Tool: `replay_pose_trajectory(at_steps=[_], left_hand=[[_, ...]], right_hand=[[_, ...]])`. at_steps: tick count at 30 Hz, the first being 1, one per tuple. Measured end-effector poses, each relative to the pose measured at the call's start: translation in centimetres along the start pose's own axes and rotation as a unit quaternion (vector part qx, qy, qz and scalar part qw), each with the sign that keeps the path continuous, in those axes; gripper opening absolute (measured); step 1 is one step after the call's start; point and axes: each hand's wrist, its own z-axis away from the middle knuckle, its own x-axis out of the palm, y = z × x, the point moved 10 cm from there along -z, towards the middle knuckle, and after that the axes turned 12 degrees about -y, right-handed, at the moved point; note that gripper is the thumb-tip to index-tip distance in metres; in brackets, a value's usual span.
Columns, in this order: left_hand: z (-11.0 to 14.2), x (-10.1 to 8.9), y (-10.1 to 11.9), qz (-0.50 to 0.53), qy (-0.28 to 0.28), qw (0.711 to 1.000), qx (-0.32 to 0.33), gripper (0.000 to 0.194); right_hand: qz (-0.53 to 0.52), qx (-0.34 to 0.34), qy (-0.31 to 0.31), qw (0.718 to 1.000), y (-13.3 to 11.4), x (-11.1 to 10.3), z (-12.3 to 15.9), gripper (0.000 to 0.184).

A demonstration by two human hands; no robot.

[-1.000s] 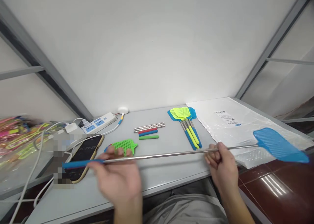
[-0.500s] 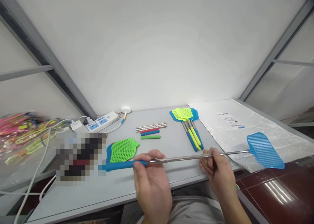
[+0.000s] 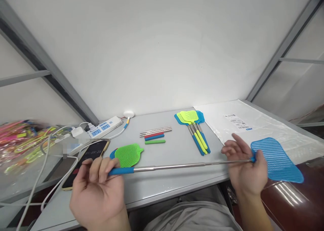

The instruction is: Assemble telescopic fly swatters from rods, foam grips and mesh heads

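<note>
I hold a long blue fly swatter level over the table's front edge. My left hand (image 3: 97, 190) is closed round its blue handle (image 3: 121, 171). The thin metal rod (image 3: 177, 165) runs right to my right hand (image 3: 246, 172), which pinches it just where the blue mesh head (image 3: 275, 160) begins, the other fingers loosely spread. The head hangs past the table's right end.
On the grey table (image 3: 162, 187) lie a green swatter head (image 3: 128, 155), metal rods (image 3: 155, 131) with red, blue and green grips (image 3: 154, 138), a bunch of finished swatters (image 3: 193, 130), a plastic bag (image 3: 253, 124), a power strip (image 3: 103, 127) and a phone (image 3: 86, 162).
The rod grew shorter between the first two frames. Since then my left hand has slid left onto the handle and my right hand has slid right up to the head.
</note>
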Motion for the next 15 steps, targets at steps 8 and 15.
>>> replay_pose_trajectory(at_steps=[8, 15], left_hand=[[1.6, -0.8, -1.0, -0.002, 0.061, 0.997, 0.047, 0.038], [3.2, 0.0, -3.0, 0.039, 0.103, 0.993, 0.028, 0.037]], right_hand=[[-0.051, -0.02, 0.114, 0.992, 1.3, 2.7, 1.5, 0.042], [-0.069, -0.009, -0.031, 0.997, 3.2, 12.5, 5.6, 0.04]])
